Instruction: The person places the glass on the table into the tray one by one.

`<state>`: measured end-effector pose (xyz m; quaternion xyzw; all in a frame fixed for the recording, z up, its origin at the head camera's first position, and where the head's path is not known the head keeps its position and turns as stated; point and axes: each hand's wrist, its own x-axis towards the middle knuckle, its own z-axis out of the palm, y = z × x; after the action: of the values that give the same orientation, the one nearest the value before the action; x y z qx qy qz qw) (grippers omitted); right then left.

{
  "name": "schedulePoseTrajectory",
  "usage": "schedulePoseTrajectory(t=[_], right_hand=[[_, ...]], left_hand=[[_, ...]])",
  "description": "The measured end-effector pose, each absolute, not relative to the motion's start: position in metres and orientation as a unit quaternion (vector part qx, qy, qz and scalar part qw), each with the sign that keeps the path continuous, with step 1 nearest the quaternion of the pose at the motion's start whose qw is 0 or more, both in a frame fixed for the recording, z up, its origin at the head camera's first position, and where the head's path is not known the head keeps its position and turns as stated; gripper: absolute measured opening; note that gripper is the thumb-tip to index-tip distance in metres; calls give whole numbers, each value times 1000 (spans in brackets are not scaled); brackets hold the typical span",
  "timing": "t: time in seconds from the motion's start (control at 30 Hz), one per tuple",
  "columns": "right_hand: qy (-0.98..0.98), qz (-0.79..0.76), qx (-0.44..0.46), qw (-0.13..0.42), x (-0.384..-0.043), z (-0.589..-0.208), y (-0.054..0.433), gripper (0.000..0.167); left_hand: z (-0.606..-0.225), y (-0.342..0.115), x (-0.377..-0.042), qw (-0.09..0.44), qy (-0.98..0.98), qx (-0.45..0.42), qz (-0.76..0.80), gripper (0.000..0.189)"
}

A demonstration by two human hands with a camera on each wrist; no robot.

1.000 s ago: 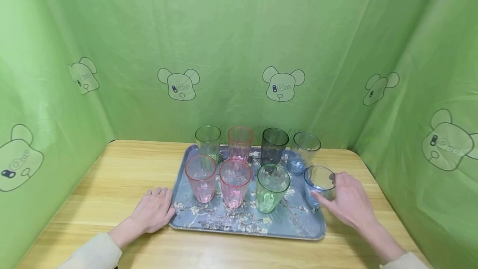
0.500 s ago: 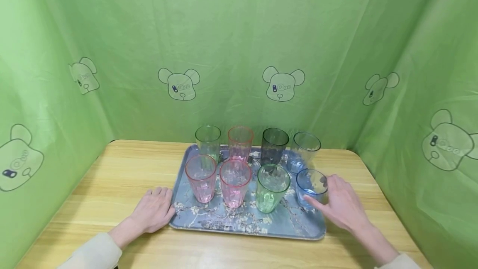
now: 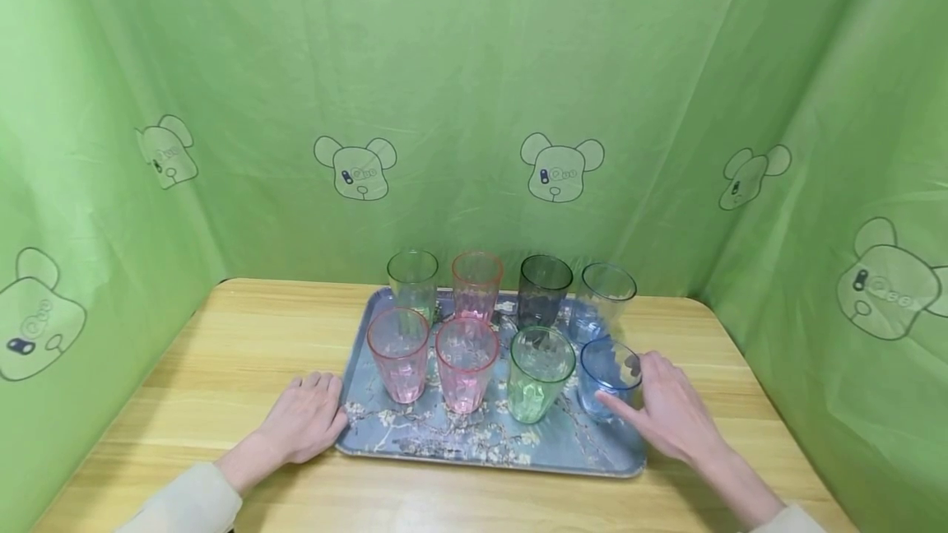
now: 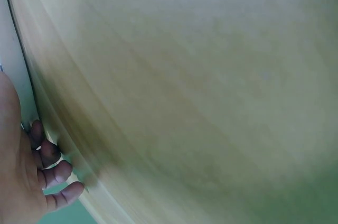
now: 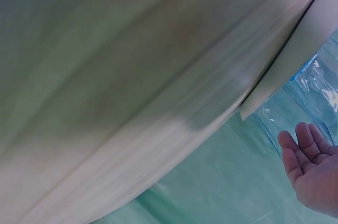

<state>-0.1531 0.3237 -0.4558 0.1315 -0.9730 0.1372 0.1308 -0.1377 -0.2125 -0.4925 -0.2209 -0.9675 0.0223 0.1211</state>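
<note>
My right hand [image 3: 676,408] holds a blue-tinted drinking glass [image 3: 609,385] at the right of the patterned blue tray [image 3: 425,444], thumb across its near side and fingers round the far side. Part of this blue glass [image 5: 296,105] shows beyond the fingers in the right wrist view. It stands upright, right of a green glass [image 3: 535,389]. My left hand [image 3: 305,418] rests on the table against the tray's left edge, fingers relaxed, holding nothing. Two pink glasses, one at left [image 3: 400,364] and one in the middle [image 3: 465,373], complete the front row.
Along the tray's back stand a pale green glass [image 3: 413,286], a pink glass [image 3: 477,282], a dark grey glass [image 3: 544,294] and another blue glass [image 3: 603,298]. Green cloth [image 3: 459,64] with printed bear heads surrounds the wooden table [image 3: 289,327] at the back and sides.
My right hand has moved the front blue glass leftward and slightly nearer, closer to the green one. The left hand and the other glasses stay put.
</note>
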Motion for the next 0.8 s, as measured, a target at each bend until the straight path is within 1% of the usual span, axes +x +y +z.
schedulePoseTrajectory(t=[0.13,0.43,0.8], right_hand=[[-973,136,133,131,-152,-456,323,72],[-973,147,135,120,-150,-458,321,73],[-972,138,148,119,-149,-457,322,77]], left_hand=[[-495,-212,-139,132,-965,-224,21,21],[-496,-212,-140,108,-971,-215,17,20],[-494,-212,-139,116,-969,-216,21,19]])
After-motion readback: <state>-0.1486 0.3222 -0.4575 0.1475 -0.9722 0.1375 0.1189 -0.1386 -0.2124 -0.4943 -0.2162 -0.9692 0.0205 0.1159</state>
